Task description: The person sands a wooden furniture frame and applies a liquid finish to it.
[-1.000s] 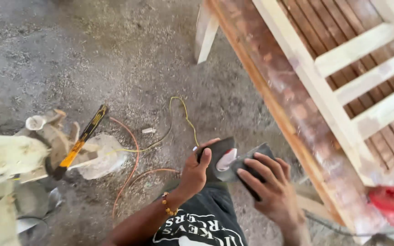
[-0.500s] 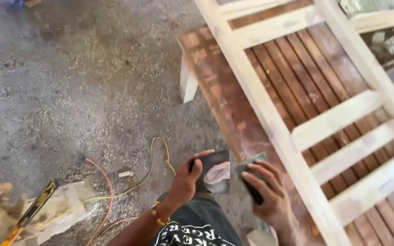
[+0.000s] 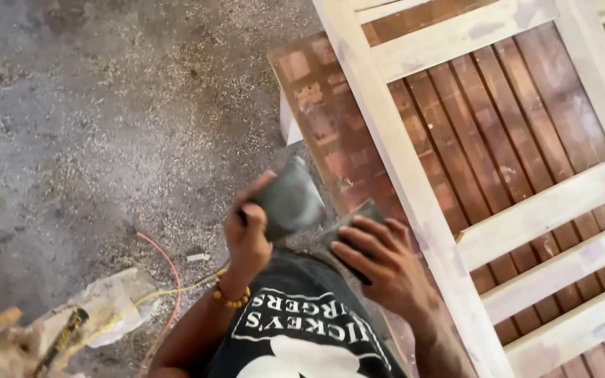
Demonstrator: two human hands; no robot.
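My left hand [image 3: 246, 234] grips one end of a dark grey sheet of sandpaper [image 3: 292, 199], bent upward in front of me. My right hand [image 3: 379, 269] presses flat on the other dark end of the sheet [image 3: 355, 220], fingers spread over it. Both hands are close together above my lap, just left of a pale unfinished wooden frame [image 3: 414, 189] with crossbars. A beaded bracelet [image 3: 229, 297] sits on my left wrist. I wear a black shirt with white print [image 3: 302, 329].
The frame lies on a reddish-brown slatted table [image 3: 330, 133] with a white leg [image 3: 288, 126]. The concrete floor [image 3: 92, 126] is strewn with wood shavings. Orange and yellow cords [image 3: 166, 280] and a crumpled bag with debris [image 3: 99, 311] lie at lower left.
The view has swung right and toward the wooden frame. My hands rose with the sandpaper, and the left hand has bent its end upward. The floor clutter slid to the lower left corner.
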